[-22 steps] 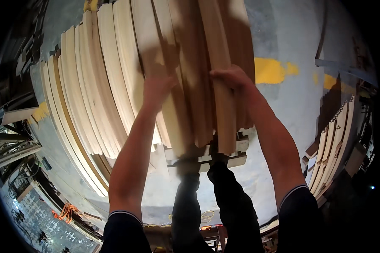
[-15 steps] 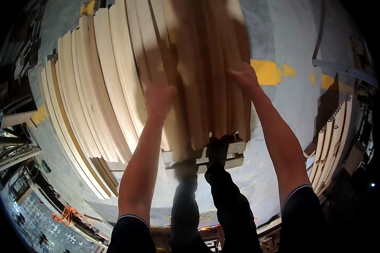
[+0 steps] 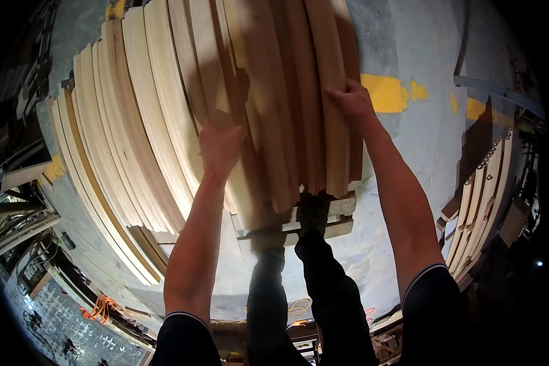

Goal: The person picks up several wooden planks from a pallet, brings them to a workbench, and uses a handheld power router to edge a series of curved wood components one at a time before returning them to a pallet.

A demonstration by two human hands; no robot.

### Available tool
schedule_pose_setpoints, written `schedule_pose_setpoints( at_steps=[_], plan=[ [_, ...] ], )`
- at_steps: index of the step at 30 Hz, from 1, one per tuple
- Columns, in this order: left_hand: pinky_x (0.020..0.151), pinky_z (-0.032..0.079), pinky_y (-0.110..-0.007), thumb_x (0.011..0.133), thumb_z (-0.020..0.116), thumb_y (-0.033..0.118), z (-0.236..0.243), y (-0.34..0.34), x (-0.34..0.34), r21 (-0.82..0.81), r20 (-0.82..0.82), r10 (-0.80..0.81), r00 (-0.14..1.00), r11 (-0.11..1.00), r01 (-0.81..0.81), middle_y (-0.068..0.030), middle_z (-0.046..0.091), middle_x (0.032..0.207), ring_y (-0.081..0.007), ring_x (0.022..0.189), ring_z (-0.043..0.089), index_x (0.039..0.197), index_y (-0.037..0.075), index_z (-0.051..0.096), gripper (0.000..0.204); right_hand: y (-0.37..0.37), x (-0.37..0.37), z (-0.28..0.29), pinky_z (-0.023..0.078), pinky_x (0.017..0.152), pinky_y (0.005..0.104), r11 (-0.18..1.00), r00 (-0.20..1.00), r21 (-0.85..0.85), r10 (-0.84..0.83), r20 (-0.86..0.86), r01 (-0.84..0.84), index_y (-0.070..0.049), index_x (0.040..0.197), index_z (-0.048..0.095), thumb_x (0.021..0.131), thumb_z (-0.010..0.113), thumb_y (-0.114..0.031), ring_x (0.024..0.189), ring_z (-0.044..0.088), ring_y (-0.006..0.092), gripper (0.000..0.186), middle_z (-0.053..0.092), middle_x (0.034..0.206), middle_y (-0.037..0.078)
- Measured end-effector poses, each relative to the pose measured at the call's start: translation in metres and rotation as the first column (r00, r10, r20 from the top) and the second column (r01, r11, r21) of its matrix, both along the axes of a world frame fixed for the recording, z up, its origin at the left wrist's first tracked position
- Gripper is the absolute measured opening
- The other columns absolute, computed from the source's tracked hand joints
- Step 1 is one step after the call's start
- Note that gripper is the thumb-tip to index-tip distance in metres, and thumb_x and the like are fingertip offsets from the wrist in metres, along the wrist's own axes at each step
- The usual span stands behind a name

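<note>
Long pale wooden boards (image 3: 158,116) lie side by side in front of me, their near ends toward my feet. My left hand (image 3: 221,146) is closed over a board (image 3: 245,189) left of the middle; its fingertips are hidden beneath. My right hand (image 3: 355,107) grips the right edge of another board (image 3: 333,140), thumb on its top face and fingers out of sight. Between my hands lie several more boards, darkened by my shadow. A wooden pallet (image 3: 338,229) shows below the near ends, by my shoes.
Yellow paint (image 3: 384,93) marks the grey floor (image 3: 402,36) to the right. Farther right lies a stack of long wooden pieces (image 3: 479,201). Orange cord (image 3: 102,309) and clutter line the lower left. Thin yellow hose or cable (image 3: 299,307) lies behind my legs.
Both hands have shifted slightly, the left one a little to the left. Beside my right hand, a board now stands out separately from its neighbours, with its upper face catching light.
</note>
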State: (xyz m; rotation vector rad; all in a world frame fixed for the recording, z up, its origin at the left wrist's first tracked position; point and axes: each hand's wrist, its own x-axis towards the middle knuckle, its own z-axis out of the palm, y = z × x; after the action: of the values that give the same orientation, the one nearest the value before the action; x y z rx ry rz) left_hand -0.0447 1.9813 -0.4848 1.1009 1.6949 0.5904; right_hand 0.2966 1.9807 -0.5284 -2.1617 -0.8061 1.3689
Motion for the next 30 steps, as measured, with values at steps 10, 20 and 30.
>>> schedule_pose_setpoints(
  at_steps=[10,20,30],
  plan=[
    [0.059,0.050,-0.031,0.079,0.072,0.009,-0.002,-0.021,-0.010,0.164,-0.151,-0.097,0.984,0.979,0.122,-0.0032,0.063,0.079,-0.0113,0.065,0.057,0.103,-0.001,0.062,0.028,-0.005,0.007,-0.046,0.051,0.109,0.0401,0.940,0.918,0.313,0.002,0.396,-0.137,-0.014,0.156,0.055,0.098,0.066,-0.028,0.120,0.067,0.0341,0.061,0.070,0.129,0.021],
    [0.072,0.056,-0.038,0.079,0.083,0.019,0.018,-0.050,0.061,0.080,0.233,0.072,0.970,0.993,-0.092,-0.0083,0.067,0.087,-0.0256,0.078,0.066,0.113,0.001,0.061,0.044,-0.020,-0.001,-0.025,0.053,0.101,0.0426,0.798,0.744,0.464,-0.030,0.668,-0.384,-0.004,0.149,0.059,0.094,0.075,-0.029,0.116,0.066,0.0341,0.063,0.069,0.119,0.022],
    [0.110,0.045,-0.047,0.086,0.078,0.021,0.012,-0.013,0.138,0.207,-0.325,-0.105,0.940,0.962,0.180,-0.0249,0.055,0.137,-0.0406,0.128,0.055,0.142,-0.003,0.051,0.067,-0.117,-0.076,0.088,0.056,0.085,0.0352,0.962,1.000,0.274,0.012,-0.026,-0.005,0.003,0.138,0.064,0.097,0.074,-0.026,0.097,0.072,0.0218,0.051,0.076,0.110,0.016]
  ],
)
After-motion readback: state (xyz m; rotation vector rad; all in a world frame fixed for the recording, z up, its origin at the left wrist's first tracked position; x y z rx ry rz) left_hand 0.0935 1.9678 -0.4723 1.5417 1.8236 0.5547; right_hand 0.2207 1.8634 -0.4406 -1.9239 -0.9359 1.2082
